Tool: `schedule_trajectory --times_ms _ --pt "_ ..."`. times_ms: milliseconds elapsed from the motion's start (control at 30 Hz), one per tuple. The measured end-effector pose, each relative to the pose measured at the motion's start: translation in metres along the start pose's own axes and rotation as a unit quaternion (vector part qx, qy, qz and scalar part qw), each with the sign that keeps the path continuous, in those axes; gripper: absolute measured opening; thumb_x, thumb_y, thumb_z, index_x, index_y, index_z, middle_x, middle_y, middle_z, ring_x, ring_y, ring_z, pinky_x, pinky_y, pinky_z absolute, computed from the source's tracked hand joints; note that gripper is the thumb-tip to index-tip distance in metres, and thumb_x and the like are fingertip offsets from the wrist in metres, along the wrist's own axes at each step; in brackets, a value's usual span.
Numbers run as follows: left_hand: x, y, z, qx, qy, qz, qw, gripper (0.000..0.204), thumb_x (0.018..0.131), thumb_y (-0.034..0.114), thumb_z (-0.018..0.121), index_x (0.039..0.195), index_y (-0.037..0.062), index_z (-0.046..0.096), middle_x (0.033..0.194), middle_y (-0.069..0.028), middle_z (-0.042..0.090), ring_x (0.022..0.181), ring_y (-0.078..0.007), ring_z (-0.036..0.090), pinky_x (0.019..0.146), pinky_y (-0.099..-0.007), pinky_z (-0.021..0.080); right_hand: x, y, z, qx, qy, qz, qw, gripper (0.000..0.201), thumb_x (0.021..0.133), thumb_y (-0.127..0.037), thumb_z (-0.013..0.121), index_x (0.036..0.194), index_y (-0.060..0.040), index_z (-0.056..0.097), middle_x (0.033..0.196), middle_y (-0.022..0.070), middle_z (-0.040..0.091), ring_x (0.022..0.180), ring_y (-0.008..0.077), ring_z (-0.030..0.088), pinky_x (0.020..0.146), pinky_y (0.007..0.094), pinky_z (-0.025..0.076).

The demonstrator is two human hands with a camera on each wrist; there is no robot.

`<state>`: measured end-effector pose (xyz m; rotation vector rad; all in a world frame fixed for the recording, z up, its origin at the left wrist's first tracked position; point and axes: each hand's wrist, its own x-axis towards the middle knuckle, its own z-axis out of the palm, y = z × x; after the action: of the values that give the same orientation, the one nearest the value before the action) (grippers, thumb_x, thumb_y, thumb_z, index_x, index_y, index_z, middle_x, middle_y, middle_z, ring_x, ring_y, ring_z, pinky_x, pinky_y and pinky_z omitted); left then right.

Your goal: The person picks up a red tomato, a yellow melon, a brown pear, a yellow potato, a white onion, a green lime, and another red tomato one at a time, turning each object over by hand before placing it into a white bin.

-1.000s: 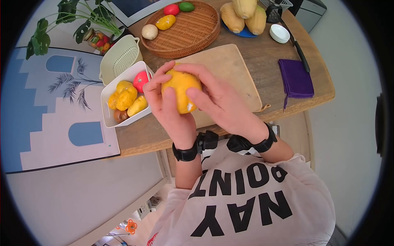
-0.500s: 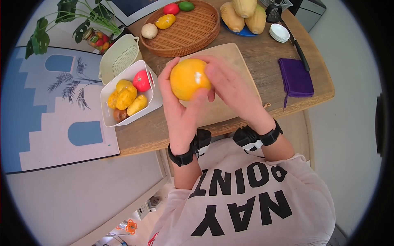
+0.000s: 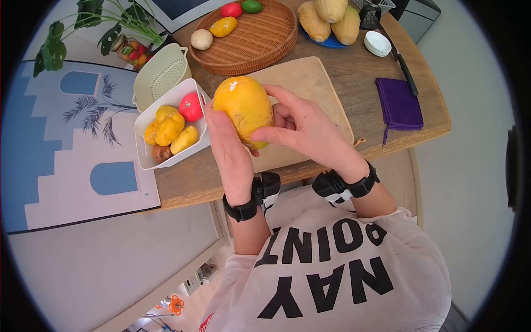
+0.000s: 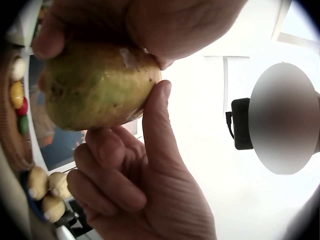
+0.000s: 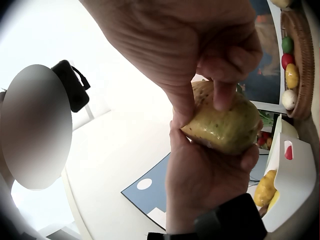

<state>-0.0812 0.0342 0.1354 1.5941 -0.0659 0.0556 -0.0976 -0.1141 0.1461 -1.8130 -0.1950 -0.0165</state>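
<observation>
Both hands hold a large oval yellow fruit, mango-like (image 3: 243,108), over a wooden cutting board (image 3: 312,83). It has brown specks and a small whitish patch near its top; the wrist views show greenish skin. My left hand (image 3: 232,160) cups its left side and underside, thumb along the near side and other fingers mostly hidden behind it. From the right, my right hand (image 3: 315,130) pinches it between thumb and fingers, the thumb pressed low on the skin. In the left wrist view the right hand's (image 4: 145,175) thumb and index finger touch the fruit, the other fingers curled.
Left of the hands stands a white bin (image 3: 191,148) with several yellow fruits, a red one and a brown one. Behind it is a pale green colander (image 3: 166,77). A wicker tray (image 3: 260,39) holds small produce. At right lie a knife (image 3: 406,74) and purple cloth (image 3: 398,105).
The fruit has been turned in the hands; its white patch moved from the lower side to the top. The right hand shifted from wrapping it to pinching its right side.
</observation>
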Motion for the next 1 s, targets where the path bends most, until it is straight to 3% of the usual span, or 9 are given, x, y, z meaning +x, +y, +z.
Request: schedule_trajectory --times_ms 133,233,333,433,633,833,933,1000 --pt "0.002 -0.002 0.0 -0.027 -0.011 -0.004 1.0 0.066 0.1 0.063 0.023 0.133 0.0097 0.046 0.106 -0.005 0.063 0.084 -0.0128 0.062 0.05 -0.0233 0.043 0.0 0.001 0.0 -0.034 0.009 -0.015 0.999 0.075 0.078 -0.028 0.081 0.14 -0.0034 0.045 0.063 -0.0015 0.049 0.058 0.0084 0.047 0.055 0.0239 0.038" --pt "0.004 -0.004 -0.005 -0.111 -0.062 -0.018 0.992 0.065 0.101 0.061 0.024 0.135 0.0095 0.045 0.113 -0.0069 0.061 0.093 -0.0159 0.062 0.061 -0.0279 0.05 0.0 0.001 0.0 -0.098 0.016 -0.03 0.995 0.079 0.075 -0.032 0.083 0.139 -0.0049 0.046 0.076 0.001 0.053 0.065 0.0106 0.05 0.058 0.0252 0.04" --pt "0.004 -0.007 0.004 -0.194 -0.025 -0.007 0.981 0.06 0.103 0.057 0.028 0.138 0.0103 0.042 0.123 -0.0087 0.057 0.106 -0.0198 0.06 0.08 -0.035 0.052 0.002 0.007 0.005 -0.077 0.06 -0.093 0.991 0.083 0.073 -0.036 0.084 0.139 -0.0062 0.046 0.093 0.0035 0.054 0.075 0.0126 0.052 0.062 0.0256 0.042" --pt "0.004 -0.018 0.002 -0.158 -0.028 -0.003 0.987 0.056 0.103 0.053 0.032 0.14 0.0119 0.039 0.129 -0.0092 0.054 0.114 -0.0224 0.057 0.094 -0.0398 0.047 -0.001 0.001 0.003 -0.07 0.049 -0.071 0.994 0.084 0.073 -0.035 0.084 0.141 -0.0066 0.043 0.106 0.0048 0.052 0.08 0.0139 0.051 0.066 0.0254 0.044" --pt "0.012 -0.015 0.0 -0.313 -0.081 -0.031 0.946 0.051 0.104 0.05 0.034 0.138 0.0119 0.041 0.129 -0.009 0.055 0.115 -0.0233 0.057 0.092 -0.0406 0.05 -0.002 0.0 0.001 -0.047 0.0 -0.082 0.996 0.094 0.071 -0.024 0.085 0.148 -0.0094 0.034 0.115 0.0055 0.051 0.08 0.0146 0.051 0.067 0.026 0.045" --pt "0.016 -0.018 -0.001 -0.26 -0.054 -0.017 0.964 0.05 0.104 0.047 0.034 0.137 0.0106 0.04 0.126 -0.0089 0.056 0.114 -0.0232 0.058 0.093 -0.041 0.05 -0.001 0.005 0.002 -0.064 0.007 -0.094 0.994 0.097 0.072 -0.017 0.083 0.152 -0.0115 0.029 0.12 0.0073 0.05 0.081 0.0156 0.051 0.068 0.0262 0.045" --pt "0.015 -0.027 -0.003 -0.239 -0.025 0.012 0.971 0.053 0.104 0.041 0.043 0.142 0.005 0.037 0.135 -0.0099 0.05 0.124 -0.019 0.05 0.103 -0.0357 0.04 0.0 0.01 0.003 -0.091 0.004 -0.132 0.987 0.095 0.075 -0.016 0.081 0.153 -0.0137 0.027 0.12 0.0072 0.05 0.081 0.0167 0.051 0.068 0.0261 0.046" --pt "0.015 -0.024 -0.001 -0.228 -0.016 0.056 0.972 0.052 0.102 0.034 0.048 0.144 0.0058 0.033 0.138 -0.01 0.046 0.127 -0.0198 0.046 0.106 -0.0365 0.037 0.0 0.004 0.0 -0.084 -0.007 -0.119 0.989 0.093 0.076 -0.012 0.078 0.153 -0.0157 0.026 0.121 0.0112 0.05 0.084 0.023 0.057 0.071 0.0317 0.05"
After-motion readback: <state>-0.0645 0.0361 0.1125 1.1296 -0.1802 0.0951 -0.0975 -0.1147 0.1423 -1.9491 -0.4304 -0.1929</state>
